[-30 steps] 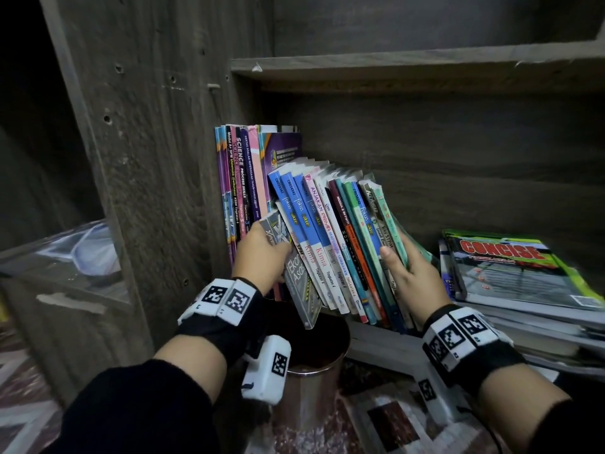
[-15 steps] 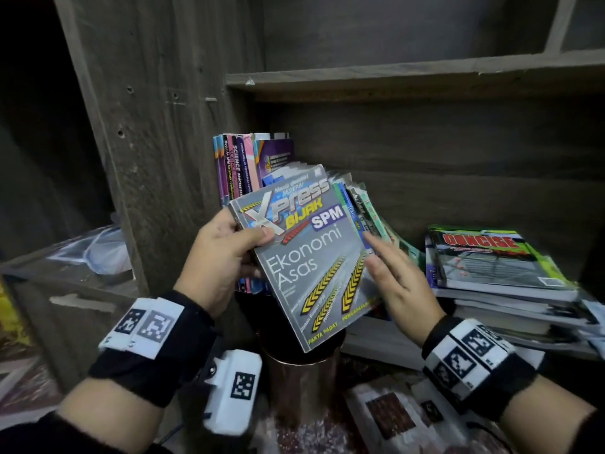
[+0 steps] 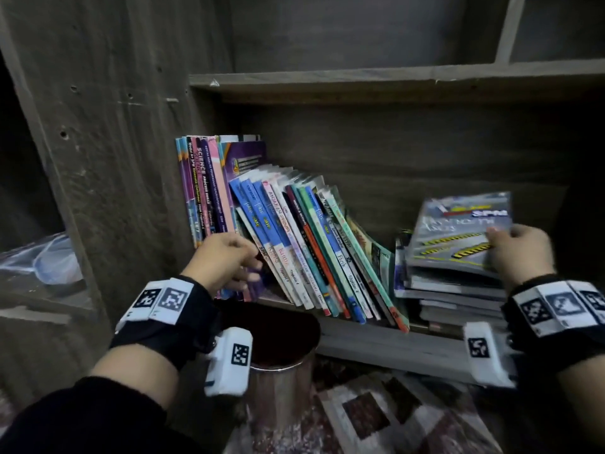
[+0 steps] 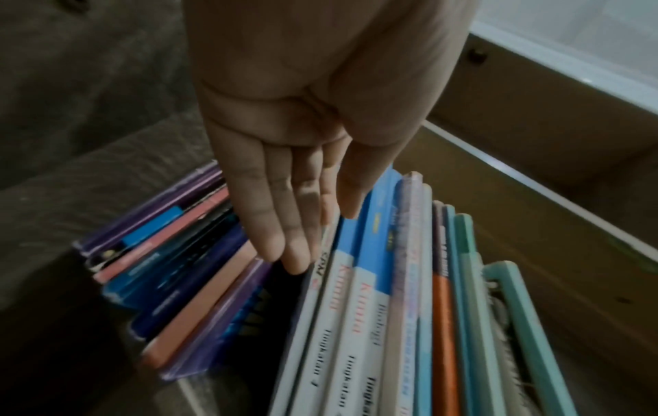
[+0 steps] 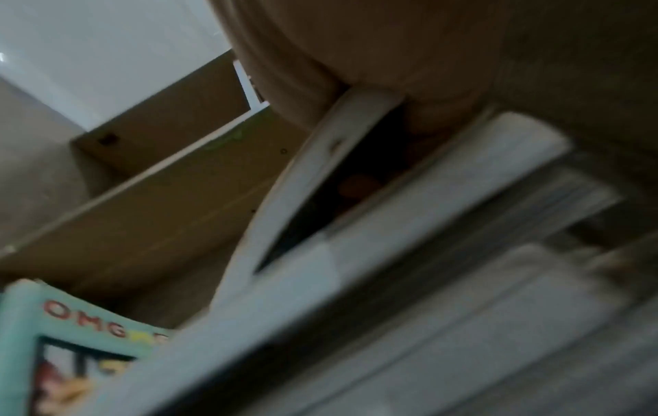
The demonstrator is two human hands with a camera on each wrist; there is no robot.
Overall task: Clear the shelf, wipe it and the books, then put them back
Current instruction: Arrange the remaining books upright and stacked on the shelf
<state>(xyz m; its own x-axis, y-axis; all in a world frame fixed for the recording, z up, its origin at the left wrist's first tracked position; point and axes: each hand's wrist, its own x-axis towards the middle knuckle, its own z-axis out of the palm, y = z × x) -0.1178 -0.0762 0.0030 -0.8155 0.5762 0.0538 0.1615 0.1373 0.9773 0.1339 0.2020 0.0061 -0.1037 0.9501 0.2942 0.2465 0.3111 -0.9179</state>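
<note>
Dark wooden shelf [image 3: 386,342], lower middle of the frame: the grey book [image 3: 458,234] has just passed rightward, now pinched by the right hand [image 3: 520,253] atop the flat stack [image 3: 451,296], while the left hand [image 3: 226,257], fingers straight and together, reaches the leaning books [image 3: 304,244], so clearing seems barely begun.

"SPM" on the grey book [image 3: 458,231]; "SCIENCE" on a purple spine [image 3: 202,173].
</note>
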